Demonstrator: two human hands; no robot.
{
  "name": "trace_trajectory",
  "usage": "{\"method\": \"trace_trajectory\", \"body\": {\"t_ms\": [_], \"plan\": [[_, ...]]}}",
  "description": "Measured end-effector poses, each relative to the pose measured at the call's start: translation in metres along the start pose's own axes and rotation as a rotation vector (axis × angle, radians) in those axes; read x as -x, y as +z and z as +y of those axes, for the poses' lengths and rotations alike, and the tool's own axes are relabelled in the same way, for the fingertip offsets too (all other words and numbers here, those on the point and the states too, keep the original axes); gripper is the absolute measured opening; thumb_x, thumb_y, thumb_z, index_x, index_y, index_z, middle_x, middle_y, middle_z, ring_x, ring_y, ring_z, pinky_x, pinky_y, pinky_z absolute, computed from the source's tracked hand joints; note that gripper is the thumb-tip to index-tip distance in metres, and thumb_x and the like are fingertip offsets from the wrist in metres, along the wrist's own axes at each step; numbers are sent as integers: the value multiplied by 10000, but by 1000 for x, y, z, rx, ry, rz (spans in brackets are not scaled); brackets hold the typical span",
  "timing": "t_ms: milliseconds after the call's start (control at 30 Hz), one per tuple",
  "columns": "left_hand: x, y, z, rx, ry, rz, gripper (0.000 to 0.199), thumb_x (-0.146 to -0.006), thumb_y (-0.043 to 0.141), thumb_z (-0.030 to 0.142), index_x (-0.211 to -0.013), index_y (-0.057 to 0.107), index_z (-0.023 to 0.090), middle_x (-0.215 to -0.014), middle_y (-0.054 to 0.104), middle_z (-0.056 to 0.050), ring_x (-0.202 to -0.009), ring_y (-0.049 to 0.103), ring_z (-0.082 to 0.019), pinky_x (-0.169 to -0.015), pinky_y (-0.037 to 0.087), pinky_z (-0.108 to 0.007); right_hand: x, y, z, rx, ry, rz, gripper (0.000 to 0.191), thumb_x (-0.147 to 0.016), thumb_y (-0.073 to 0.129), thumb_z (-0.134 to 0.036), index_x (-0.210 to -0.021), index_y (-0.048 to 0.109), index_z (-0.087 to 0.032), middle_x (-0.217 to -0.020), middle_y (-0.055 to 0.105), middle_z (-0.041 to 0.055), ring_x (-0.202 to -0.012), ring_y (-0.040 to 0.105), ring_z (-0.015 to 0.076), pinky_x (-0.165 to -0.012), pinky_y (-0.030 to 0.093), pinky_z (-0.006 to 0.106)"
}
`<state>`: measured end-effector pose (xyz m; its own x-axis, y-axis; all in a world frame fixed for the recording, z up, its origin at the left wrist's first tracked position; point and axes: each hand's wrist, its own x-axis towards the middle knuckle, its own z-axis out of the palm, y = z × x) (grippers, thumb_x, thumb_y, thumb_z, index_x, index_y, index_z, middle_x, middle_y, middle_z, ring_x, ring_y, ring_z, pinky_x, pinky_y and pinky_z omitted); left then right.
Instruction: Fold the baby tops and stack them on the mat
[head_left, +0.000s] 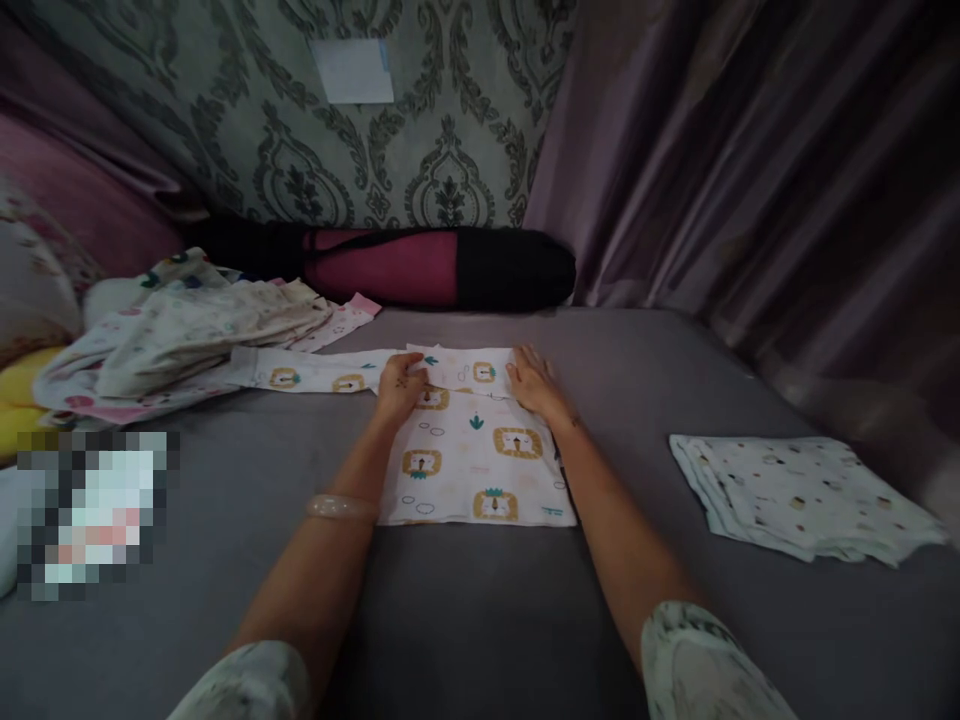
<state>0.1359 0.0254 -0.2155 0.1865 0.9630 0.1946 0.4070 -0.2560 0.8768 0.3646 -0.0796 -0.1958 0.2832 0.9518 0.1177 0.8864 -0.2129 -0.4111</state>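
Observation:
A small white long-sleeved shirt (480, 465) printed with tan lion faces and green leaves lies flat on the grey bed sheet. One sleeve (315, 370) stretches out to the left. The other sleeve (457, 368) is folded across the top of the body. My left hand (403, 385) is at the top left of the shirt, its fingers curled in on the cloth where the folded sleeve ends. At the top right fold rests my right hand (534, 380), fingers stretched out and lying on the cloth.
A heap of printed clothes (202, 320) lies at the left. On the right is a folded white printed cloth (802, 495). A black and pink rolled bag (390, 268) lies along the wall. A blurred-out item (101, 515) is at the left front.

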Motion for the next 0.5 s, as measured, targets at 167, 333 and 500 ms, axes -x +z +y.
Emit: {"method": "trace_trajectory", "body": {"t_ms": [167,333,500], "plan": [[-1,1,-8,-105,114,6,365,-766,517,203,-1104,653,175,-1152,590,-95,-1025,591,-243,-921,493,-382,6,7,-2,162,17,-75,665,-988,167,-440,-1499,232,-20,-1581,176,157,-1463,100,254,-1182,56,449],[-4,2,-20,-142,227,-3,388,-766,476,164,-1113,647,167,-1140,582,-106,-1025,595,-236,-921,503,-388,7,9,-3,201,37,-84,686,-982,138,-461,-1505,219,-26,-1586,156,151,-1462,104,256,-1179,73,438],[-3,-1,-16,-193,247,-3,394,-743,467,135,-1089,654,159,-1116,594,-107,-1041,595,-247,-945,485,-406,3,3,-8,209,90,-169,684,-979,155,-468,-1519,179,-48,-1594,119,143,-1465,83,256,-1177,83,453]]}}
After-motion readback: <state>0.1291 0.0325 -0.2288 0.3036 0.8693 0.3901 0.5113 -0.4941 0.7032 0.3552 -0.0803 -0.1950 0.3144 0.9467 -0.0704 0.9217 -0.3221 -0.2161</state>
